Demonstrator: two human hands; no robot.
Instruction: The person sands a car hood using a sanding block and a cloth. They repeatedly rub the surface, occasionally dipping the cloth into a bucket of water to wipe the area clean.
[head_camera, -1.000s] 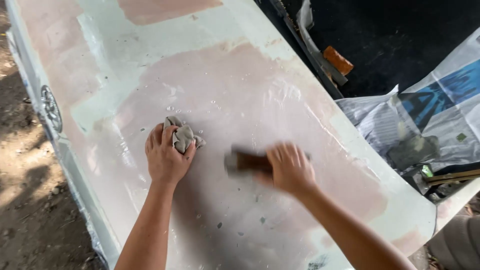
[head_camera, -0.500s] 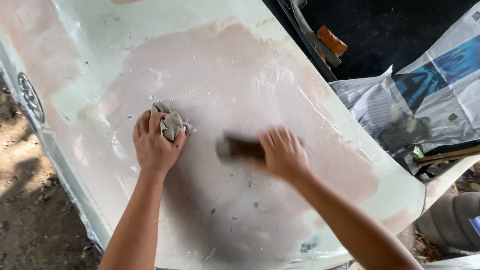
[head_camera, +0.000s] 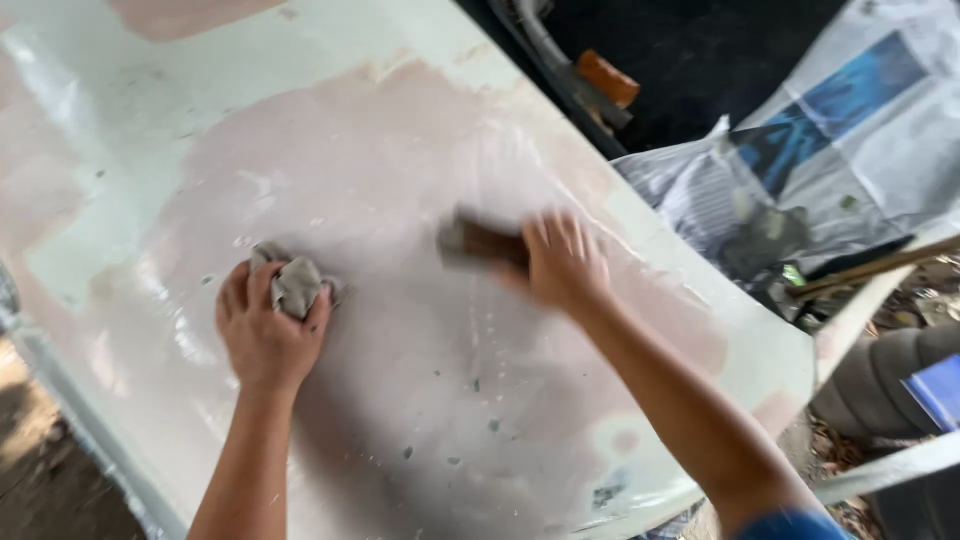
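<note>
Left hand (head_camera: 265, 335) clamps a grey rag (head_camera: 295, 285), bracing; right hand (head_camera: 560, 262) presses a sanding block (head_camera: 480, 242) at 3 o'clock on the pink-filled panel (head_camera: 380, 150).

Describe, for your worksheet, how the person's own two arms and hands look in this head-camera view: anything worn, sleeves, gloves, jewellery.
Both hands are bare: no gloves on the left hand or the right hand, and no rings, watch or bracelet can be made out. Both forearms are uncovered. At the bottom edge, a blue sleeve begins on the right upper arm. The right hand is motion-blurred, so fine details there cannot be told.
</note>
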